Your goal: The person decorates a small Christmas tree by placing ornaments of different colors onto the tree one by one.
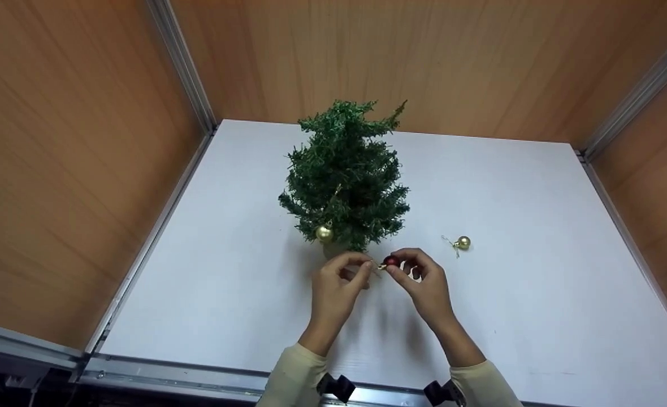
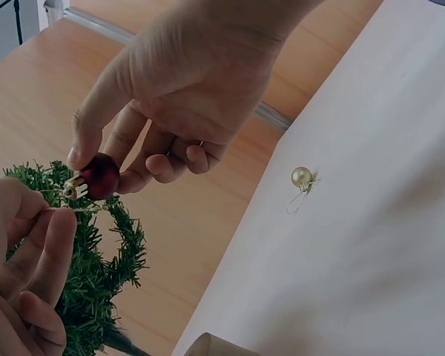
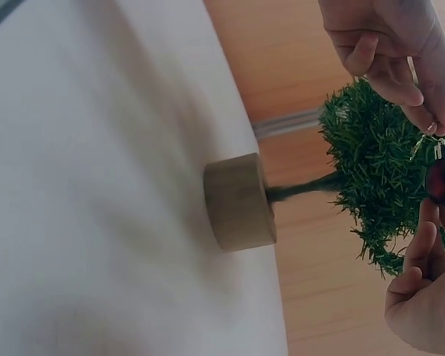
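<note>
Between the thumb and fingers of my right hand [image 1: 428,288] is a dark red bauble [image 2: 100,176] with a gold cap. My left hand [image 1: 336,291] pinches the thin gold hanging string [image 2: 85,210] at the cap. Both hands are raised above the table, just in front of a small green artificial Christmas tree [image 1: 347,175]. A gold bauble [image 1: 324,233] hangs on the tree's lower left front. In the right wrist view the tree's round wooden base [image 3: 241,202] stands on the white surface.
A second gold bauble [image 1: 464,243] with its string lies on the white tabletop [image 1: 537,271], right of the tree. Wood-grain panels [image 1: 412,62] with metal edge rails [image 1: 183,68] enclose the table at the back and both sides.
</note>
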`<state>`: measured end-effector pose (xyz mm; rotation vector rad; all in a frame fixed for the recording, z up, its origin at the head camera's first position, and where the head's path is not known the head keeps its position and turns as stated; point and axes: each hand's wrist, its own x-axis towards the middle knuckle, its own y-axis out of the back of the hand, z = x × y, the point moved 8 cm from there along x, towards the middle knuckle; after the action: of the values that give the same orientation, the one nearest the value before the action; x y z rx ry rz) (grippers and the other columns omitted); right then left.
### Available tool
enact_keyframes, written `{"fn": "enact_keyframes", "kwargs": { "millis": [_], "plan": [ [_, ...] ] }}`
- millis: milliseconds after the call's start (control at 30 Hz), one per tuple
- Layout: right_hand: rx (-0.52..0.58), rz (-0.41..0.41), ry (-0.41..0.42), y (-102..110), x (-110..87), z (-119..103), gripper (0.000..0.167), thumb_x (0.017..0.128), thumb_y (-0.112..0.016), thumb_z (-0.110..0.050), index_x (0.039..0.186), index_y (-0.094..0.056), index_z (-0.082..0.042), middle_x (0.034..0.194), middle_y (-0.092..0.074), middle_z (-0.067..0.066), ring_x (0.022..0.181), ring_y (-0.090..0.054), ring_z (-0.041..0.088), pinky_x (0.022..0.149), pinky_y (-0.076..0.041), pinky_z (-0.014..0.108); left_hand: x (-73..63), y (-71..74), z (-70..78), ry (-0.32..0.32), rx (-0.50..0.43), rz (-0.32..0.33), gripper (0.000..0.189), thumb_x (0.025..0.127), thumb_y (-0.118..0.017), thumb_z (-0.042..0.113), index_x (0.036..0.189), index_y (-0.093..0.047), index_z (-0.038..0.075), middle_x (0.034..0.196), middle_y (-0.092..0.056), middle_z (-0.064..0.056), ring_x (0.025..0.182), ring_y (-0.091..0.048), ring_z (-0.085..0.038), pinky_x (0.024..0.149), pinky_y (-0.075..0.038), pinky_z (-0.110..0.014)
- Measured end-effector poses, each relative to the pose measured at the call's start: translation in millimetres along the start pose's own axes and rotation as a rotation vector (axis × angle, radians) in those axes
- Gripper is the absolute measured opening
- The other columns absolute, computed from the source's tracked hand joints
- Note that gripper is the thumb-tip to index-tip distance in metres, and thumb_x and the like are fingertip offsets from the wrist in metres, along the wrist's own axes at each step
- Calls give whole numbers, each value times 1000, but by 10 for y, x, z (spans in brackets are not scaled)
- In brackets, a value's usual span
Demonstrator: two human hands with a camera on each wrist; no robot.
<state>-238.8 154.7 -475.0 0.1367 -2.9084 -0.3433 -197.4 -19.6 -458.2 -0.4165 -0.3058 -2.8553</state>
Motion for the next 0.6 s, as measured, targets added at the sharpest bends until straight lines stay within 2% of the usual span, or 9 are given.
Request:
{"fn": "enact_keyframes", "kwargs": {
  "millis": [333, 600],
  "plan": [
    [13, -22, -13, -51, -53, 65, 17, 85, -78, -17, 101, -71, -12, 94, -69, 0, 78, -53, 15, 70, -35, 27, 4, 24, 57, -17, 18, 10, 5, 91, -72, 20, 93, -73, 15, 83, -71, 3, 61, -65, -9, 57, -56, -26],
    [-62, -146, -4, -241, -105, 87, 21, 89, -74, -22, 109, -69, -18, 100, -69, -5, 83, -57, 14, 72, -40, 27, -4, 27, 73, -17, -1, -6, 11, 93, -70, 23, 95, -73, 13, 88, -71, 1, 62, -66, -13, 58, -57, -27]
  ]
}}
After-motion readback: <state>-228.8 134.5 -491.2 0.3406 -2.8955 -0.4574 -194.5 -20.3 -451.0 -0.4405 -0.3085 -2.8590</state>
